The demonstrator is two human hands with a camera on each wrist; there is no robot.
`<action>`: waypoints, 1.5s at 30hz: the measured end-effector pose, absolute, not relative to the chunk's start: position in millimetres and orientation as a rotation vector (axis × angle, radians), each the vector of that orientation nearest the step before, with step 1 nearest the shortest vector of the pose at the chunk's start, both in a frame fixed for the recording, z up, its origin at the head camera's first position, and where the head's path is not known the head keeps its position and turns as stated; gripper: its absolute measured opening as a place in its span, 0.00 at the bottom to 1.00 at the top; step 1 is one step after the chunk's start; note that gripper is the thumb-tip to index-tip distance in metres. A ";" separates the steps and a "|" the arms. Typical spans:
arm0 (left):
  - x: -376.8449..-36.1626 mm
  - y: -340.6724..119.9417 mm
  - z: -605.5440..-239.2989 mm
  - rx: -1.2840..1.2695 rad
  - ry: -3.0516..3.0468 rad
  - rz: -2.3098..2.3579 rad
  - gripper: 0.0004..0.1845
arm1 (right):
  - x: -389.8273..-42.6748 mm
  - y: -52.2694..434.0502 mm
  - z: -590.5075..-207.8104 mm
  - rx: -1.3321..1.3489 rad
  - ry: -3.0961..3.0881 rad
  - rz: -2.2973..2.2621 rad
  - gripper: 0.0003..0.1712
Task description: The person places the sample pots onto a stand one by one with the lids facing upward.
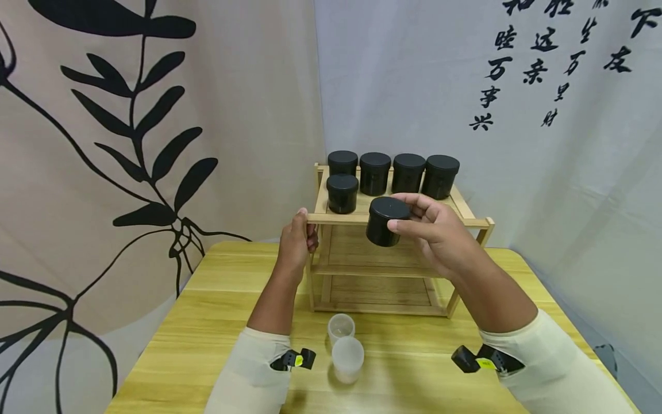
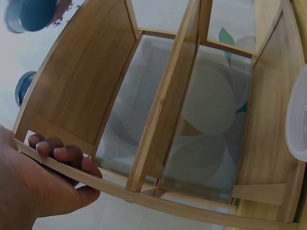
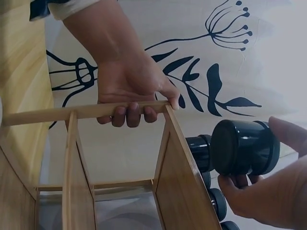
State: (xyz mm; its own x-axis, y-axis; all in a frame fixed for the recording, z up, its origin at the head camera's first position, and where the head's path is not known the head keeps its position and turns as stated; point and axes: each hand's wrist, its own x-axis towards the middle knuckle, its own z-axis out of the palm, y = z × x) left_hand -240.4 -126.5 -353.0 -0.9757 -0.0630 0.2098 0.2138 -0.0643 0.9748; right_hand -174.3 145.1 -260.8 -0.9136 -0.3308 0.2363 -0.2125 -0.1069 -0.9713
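A small wooden shelf rack [image 1: 380,270] with three tiers stands on the table. My left hand [image 1: 296,241] grips its front left upright near the top; in the left wrist view the fingers [image 2: 67,152] curl round that post. In front of the top tier, my right hand [image 1: 439,230] holds a black lidded jar [image 1: 385,223] upright between thumb and fingers, above the rack's front edge. Several more black jars stand on the top tier: a back row including this jar [image 1: 374,173], and one jar [image 1: 342,194] in front at the left.
Two translucent plastic cups, one [image 1: 341,328] behind the other [image 1: 347,357], stand on the wooden table [image 1: 248,299] before the rack. Behind hangs a pale curtain [image 1: 393,75] with black plant drawings and writing.
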 end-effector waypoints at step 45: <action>-241.1 -127.5 -352.1 -0.159 -1.988 -2.184 0.28 | -234.3 110.7 -245.2 -0.169 2.306 -2.166 0.39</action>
